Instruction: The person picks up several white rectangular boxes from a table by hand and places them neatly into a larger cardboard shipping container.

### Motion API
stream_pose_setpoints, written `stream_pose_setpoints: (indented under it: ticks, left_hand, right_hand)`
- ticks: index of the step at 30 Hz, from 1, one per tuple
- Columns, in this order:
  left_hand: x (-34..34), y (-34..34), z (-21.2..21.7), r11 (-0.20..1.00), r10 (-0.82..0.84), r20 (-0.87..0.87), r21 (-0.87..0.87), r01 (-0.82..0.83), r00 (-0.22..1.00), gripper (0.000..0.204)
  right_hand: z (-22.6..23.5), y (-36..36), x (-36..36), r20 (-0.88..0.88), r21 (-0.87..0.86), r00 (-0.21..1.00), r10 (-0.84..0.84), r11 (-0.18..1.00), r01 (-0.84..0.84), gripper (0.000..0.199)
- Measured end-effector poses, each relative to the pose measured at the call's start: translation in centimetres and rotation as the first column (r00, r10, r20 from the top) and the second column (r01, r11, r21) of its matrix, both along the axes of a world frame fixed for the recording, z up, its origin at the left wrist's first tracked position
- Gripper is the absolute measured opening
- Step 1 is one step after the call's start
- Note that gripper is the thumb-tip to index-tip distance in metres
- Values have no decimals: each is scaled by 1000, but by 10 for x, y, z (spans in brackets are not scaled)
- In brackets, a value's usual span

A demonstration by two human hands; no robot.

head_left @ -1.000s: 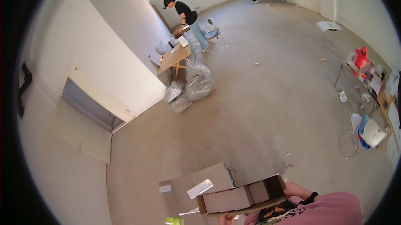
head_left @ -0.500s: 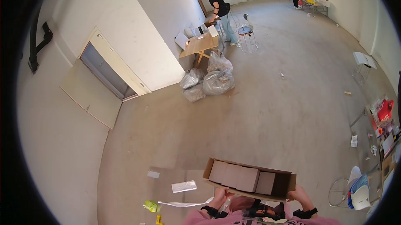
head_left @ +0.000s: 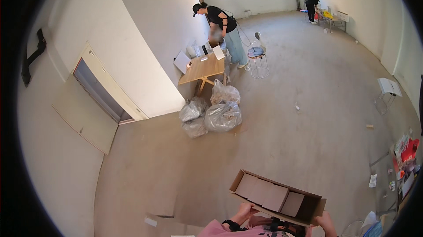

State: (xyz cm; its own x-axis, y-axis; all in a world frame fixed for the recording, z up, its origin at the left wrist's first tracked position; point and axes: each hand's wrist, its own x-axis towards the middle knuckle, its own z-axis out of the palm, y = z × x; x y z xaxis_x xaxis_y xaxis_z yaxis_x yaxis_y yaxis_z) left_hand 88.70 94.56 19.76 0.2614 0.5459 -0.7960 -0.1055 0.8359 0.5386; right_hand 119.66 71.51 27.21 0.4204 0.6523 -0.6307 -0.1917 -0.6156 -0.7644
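Note:
Between my two hands is a long open-topped cardboard box [head_left: 311, 207], tilted slightly down toward its right end. My left hand [head_left: 245, 211] is closed on the near side of the box toward its left part. At the right end my right hand [head_left: 325, 222] grips the lower corner, its fingers partly hidden under the box. Several small pinkish-grey cartons [head_left: 262, 190] stand in a row inside. They fill the left and middle of the box, while the right end shows bare, dark cardboard.
At lower left a surface edge shows with a small white piece [head_left: 150, 222]. Ahead lie several filled clear plastic bags [head_left: 223, 117] by a wooden table [head_left: 205, 69], where a person stands. A stool [head_left: 257, 56] is beside them. Cluttered table [head_left: 403, 166] at right; stool [head_left: 387, 88] beyond.
My view has tilted upward and shifted, so the room sits lower in the picture. The box, still in both hands, appears farther right and more slanted. Items at lower left have mostly left view.

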Motion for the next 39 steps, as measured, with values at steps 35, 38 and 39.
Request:
stream_pose_setpoints:
  ticks: [35,38,39]
  left_hand:
    - [230,758,-2,819,558,56,123,-561,828,9]
    - [251,840,14,817,571,23,78,-571,820,9]
    - [255,866,12,820,568,15,70,-568,823,9]
  right_hand:
    - [14,953,320,78,-41,768,635,772,-634,28]
    - [33,1043,326,18,-104,803,596,800,-592,30]
    - [36,1072,330,34,-98,797,602,796,-597,30]
